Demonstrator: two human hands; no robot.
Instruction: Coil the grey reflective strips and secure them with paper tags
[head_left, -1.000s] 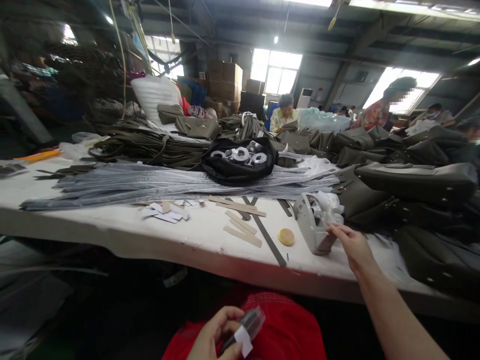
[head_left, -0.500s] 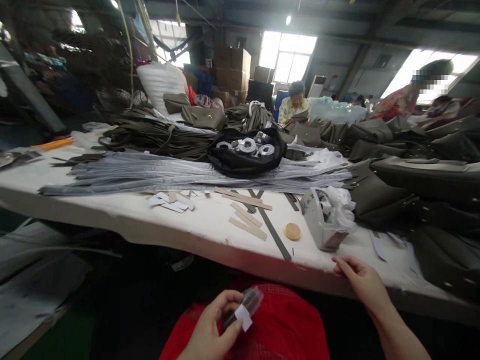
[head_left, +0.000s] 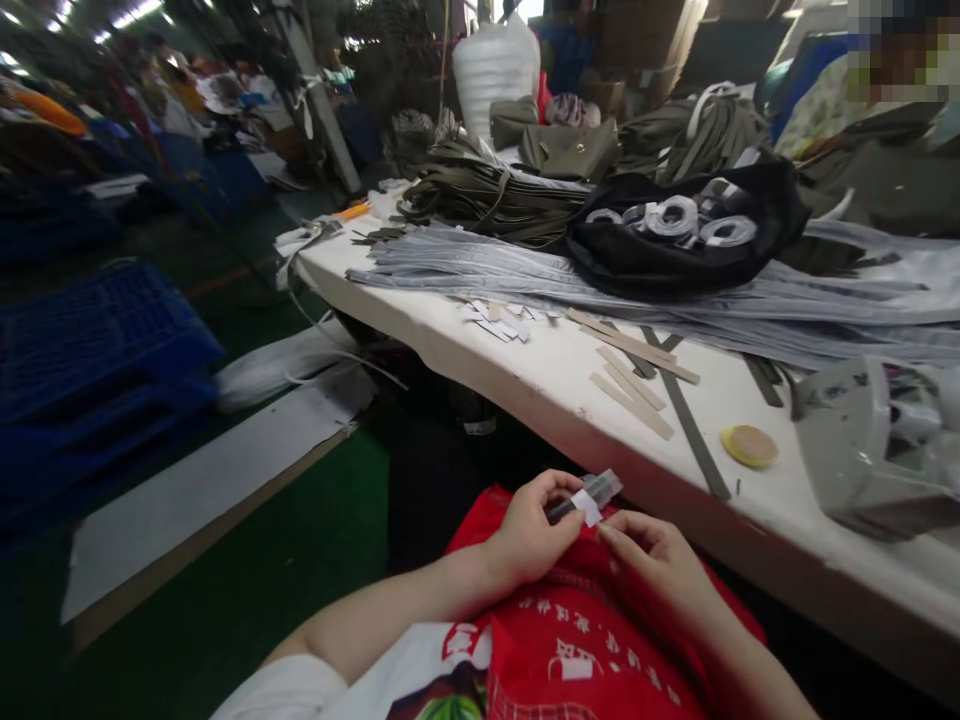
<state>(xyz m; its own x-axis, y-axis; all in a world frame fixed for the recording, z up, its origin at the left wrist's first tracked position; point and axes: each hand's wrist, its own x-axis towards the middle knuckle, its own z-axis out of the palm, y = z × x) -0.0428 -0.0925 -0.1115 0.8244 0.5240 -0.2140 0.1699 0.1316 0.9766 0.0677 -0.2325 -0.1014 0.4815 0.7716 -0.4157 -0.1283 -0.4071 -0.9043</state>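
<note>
My left hand [head_left: 541,525] is closed around a small dark item in a clear plastic wrapper [head_left: 602,487], with a white paper tag [head_left: 586,507] against its side. What the dark item is, I cannot make out. Close beside it, my right hand [head_left: 660,560] has thumb and forefinger pinched together at the tag's lower corner. Whether anything sits in that pinch is too small to tell. Both hands are above the red apron [head_left: 592,640] on my lap, just off the table's front edge.
On the white table [head_left: 525,400] lie tan strips [head_left: 634,400], paper tags [head_left: 499,320], a round yellow-rimmed disc [head_left: 748,446] and a grey plastic container [head_left: 847,450]. Behind are grey strip bundles [head_left: 480,262] and a black bag of rolls [head_left: 667,270]. Blue pallets [head_left: 97,350] stand left.
My right hand has left the table edge and come over to my left hand, at the white tag. The view has swung left and down. The left hand still holds the wrapped item.
</note>
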